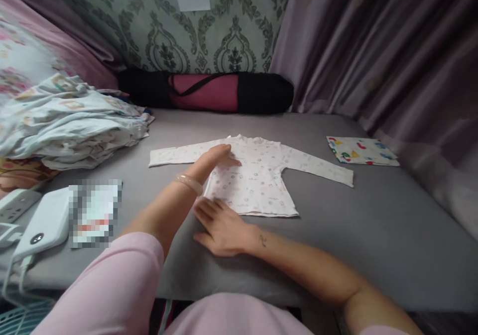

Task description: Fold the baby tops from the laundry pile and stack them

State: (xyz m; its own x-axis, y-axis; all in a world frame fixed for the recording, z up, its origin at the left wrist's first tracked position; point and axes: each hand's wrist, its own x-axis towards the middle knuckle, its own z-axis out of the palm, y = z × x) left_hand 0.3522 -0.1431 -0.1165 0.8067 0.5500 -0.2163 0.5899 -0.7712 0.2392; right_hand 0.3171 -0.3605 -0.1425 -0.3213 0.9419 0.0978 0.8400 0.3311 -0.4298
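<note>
A small white long-sleeved shirt (257, 180) with a fine coloured print lies flat on the grey surface (336, 245), its sleeves spread to both sides and its collar away from me. My left hand (225, 155) rests on its upper left part, near the shoulder, with the fingers apart. At the lower left corner of the hem, my right hand (220, 228) lies palm down, fingers spread, touching the shirt's edge and the surface. Neither hand grips anything that I can see.
A heap of clothes (74, 121) lies at the left, above a white power bank (47, 220), a blurred packet (96, 215) and a power strip (17, 203). A folded patterned cloth (362, 151) is at the right. A black and red bag (209, 92) lies along the wall.
</note>
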